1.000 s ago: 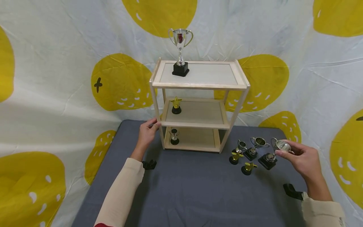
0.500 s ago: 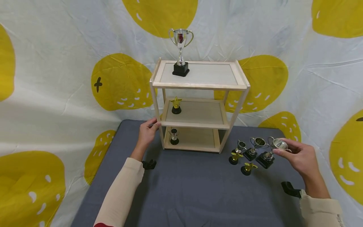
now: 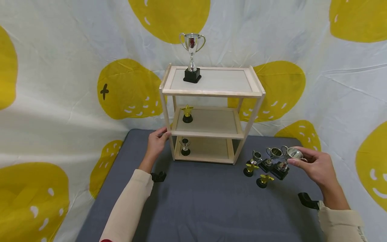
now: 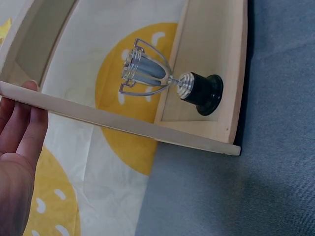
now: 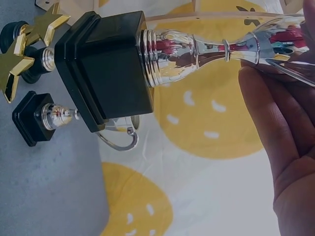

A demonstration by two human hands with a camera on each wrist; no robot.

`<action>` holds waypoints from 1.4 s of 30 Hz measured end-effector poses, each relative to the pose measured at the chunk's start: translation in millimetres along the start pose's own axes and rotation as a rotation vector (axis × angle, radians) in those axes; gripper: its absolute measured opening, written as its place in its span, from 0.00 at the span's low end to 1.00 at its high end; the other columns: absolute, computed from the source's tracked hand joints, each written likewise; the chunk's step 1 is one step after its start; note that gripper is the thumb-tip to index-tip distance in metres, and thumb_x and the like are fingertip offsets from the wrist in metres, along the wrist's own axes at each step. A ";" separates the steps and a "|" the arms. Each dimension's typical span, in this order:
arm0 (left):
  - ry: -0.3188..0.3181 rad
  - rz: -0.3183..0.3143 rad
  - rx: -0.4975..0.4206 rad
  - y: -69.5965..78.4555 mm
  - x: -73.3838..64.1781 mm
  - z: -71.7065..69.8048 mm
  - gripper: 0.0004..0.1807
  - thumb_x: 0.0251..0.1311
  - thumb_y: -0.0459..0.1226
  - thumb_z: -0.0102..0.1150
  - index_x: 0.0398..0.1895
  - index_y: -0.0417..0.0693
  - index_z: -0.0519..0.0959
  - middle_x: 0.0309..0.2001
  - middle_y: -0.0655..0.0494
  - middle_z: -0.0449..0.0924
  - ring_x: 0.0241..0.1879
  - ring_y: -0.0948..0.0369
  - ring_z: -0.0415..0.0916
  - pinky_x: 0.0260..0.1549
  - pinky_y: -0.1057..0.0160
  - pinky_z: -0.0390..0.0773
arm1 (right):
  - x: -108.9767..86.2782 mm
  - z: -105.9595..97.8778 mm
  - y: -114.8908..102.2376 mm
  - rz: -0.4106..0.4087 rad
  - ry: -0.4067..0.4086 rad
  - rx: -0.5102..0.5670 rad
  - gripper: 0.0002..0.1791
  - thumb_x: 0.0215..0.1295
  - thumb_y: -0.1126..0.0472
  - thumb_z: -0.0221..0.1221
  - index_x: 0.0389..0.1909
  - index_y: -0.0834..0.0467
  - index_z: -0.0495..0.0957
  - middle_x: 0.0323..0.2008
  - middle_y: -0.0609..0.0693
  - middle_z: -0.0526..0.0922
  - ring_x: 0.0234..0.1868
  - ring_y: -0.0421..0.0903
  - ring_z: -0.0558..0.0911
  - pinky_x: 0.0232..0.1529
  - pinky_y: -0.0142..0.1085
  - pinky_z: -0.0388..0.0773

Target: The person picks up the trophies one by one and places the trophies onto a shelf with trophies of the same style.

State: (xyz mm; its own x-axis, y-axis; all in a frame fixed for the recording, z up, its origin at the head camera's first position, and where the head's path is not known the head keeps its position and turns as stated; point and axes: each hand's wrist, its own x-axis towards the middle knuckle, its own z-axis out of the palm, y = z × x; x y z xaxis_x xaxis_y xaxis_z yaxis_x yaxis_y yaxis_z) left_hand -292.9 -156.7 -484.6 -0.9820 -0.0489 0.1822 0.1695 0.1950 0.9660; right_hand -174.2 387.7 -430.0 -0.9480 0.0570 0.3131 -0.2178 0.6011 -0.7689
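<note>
My right hand (image 3: 321, 169) holds a silver two-handled trophy cup (image 3: 294, 154) by its bowl. In the right wrist view its square black base (image 5: 110, 64) tilts over the smaller trophies. Beside it on the table are two silver cups, one small (image 3: 256, 156) and one larger (image 3: 275, 153), and two gold star trophies, one nearer the shelf (image 3: 251, 168) and one in front (image 3: 263, 180). My left hand (image 3: 156, 143) grips the left front post (image 4: 103, 116) of a three-tier wooden shelf (image 3: 208, 92), fingers wrapped round it in the left wrist view.
A tall silver trophy (image 3: 191, 57) stands on the top tier, at the left. Below it are a gold star trophy (image 3: 187, 116) on the middle tier and a small silver cup (image 3: 185, 147) on the bottom one. Grey cloth (image 3: 205, 201) covers the table; a patterned curtain (image 3: 75, 84) hangs behind.
My right hand has shifted a little left with the trophy cup, whose base now overlaps the larger standing cup's base in the head view. My left hand stays on the post.
</note>
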 end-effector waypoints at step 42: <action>0.008 -0.014 0.015 0.1 0.9 -0.2 0.23 0.75 0.40 0.60 0.69 0.43 0.78 0.67 0.38 0.79 0.63 0.42 0.81 0.65 0.45 0.82 | 16.8 24.5 -22.0 -0.144 -0.058 0.095 0.21 0.52 0.79 0.74 0.49 0.72 0.85 0.31 0.26 0.86 0.25 0.30 0.83 0.26 0.21 0.82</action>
State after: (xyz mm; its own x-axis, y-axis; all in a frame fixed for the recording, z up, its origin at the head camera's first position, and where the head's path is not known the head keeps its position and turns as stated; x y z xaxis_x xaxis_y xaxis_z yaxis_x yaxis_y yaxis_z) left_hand -293.8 -157.0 -484.3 -0.9835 -0.0595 0.1706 0.1549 0.2088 0.9656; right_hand -191.0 356.0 -421.4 -0.9166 -0.0723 0.3932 -0.3708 0.5218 -0.7683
